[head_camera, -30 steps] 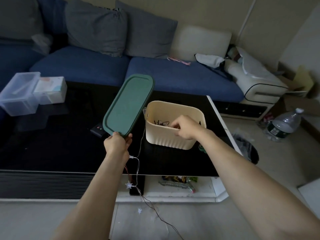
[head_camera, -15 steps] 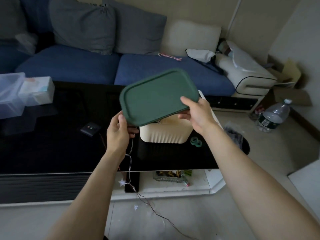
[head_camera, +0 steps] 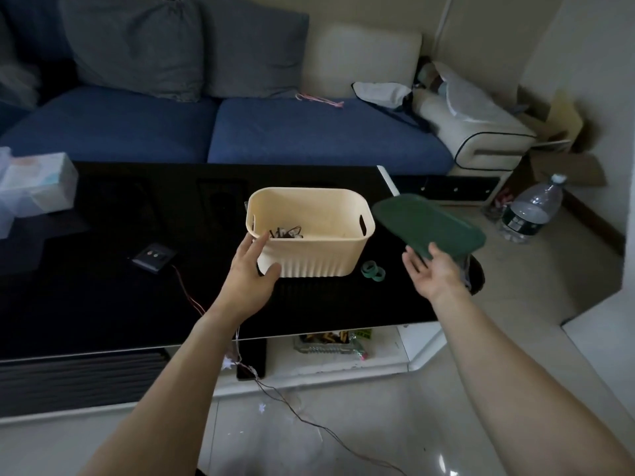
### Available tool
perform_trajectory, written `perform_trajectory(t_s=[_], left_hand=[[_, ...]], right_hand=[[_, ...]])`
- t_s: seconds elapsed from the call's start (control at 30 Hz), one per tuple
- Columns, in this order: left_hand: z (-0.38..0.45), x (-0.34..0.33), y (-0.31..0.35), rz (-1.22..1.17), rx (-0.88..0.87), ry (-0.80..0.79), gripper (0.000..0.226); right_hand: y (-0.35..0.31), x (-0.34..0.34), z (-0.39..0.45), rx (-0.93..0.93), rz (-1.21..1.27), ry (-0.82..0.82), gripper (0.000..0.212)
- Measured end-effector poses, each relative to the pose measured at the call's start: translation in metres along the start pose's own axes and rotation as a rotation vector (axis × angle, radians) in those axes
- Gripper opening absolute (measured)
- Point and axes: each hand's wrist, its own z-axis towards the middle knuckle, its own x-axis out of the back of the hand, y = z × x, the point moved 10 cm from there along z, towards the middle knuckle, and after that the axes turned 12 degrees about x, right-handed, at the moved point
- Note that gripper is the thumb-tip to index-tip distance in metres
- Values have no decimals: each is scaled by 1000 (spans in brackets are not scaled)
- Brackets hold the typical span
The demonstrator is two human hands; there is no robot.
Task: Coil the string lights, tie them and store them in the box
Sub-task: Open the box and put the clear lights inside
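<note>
The cream box (head_camera: 316, 259) stands uncovered on the black table (head_camera: 103, 304), with a dark tangle of string lights (head_camera: 285, 232) on its bottom. My left hand (head_camera: 249, 273) touches the box's near left corner with straight fingers. My right hand (head_camera: 434, 269) holds the green lid (head_camera: 426, 223) by its near edge, tilted, to the right of the box past the table's edge. A thin light wire (head_camera: 187, 286) runs from a small dark battery pack (head_camera: 153, 257) across the table, over the front edge and onto the floor, with a star light (head_camera: 227, 363) hanging there.
Two green tape rolls (head_camera: 372, 270) lie right of the box. A tissue box (head_camera: 37, 183) sits at the table's left. A blue sofa (head_camera: 309, 132) stands behind, and a water bottle (head_camera: 531, 209) is on the floor at the right.
The lid was gripped by both hands above the box. Now my right hand alone carries it off to the right, the box is uncovered, and my left hand has dropped to the box's corner.
</note>
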Motion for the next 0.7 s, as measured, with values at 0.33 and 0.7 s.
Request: perform_trajectory(t_s=[0.33,0.7], left_hand=[[14,37,-41,44,211,256,52],[15,41,-91,607,312,56,47]], right_hand=[[49,6,14,-271,-694,-173,53],[25,7,-49,60,-1054,-344,10]])
